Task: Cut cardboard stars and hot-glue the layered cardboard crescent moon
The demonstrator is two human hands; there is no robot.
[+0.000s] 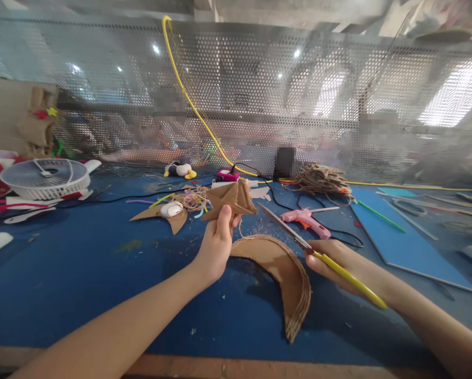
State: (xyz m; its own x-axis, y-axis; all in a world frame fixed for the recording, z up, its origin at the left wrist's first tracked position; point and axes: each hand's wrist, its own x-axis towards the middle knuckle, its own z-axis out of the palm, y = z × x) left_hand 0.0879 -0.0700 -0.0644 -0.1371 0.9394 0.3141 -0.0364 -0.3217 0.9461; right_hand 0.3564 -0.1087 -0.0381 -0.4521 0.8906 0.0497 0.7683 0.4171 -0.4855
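My left hand [216, 245] pinches a folded cardboard star [232, 200] above the middle of the table, its points sticking out past my thumb. In my right hand [334, 263] is a pair of scissors [287, 227] with a yellow handle, the blades aimed up and left towards the star. Whether the blades are fully closed I cannot tell. Below and between my hands lies a cardboard crescent [295, 273] with twine along its outer edge. A pink glue gun [307, 220] rests just beyond the scissors.
Behind are a bundle of twine [321, 179], a magenta box [228, 175] and a yellow cable [196, 108]. To the left stand a white fan [46, 181] and another cardboard piece [151, 211]. A blue board [413, 247] lies right, with a green stick [380, 216].
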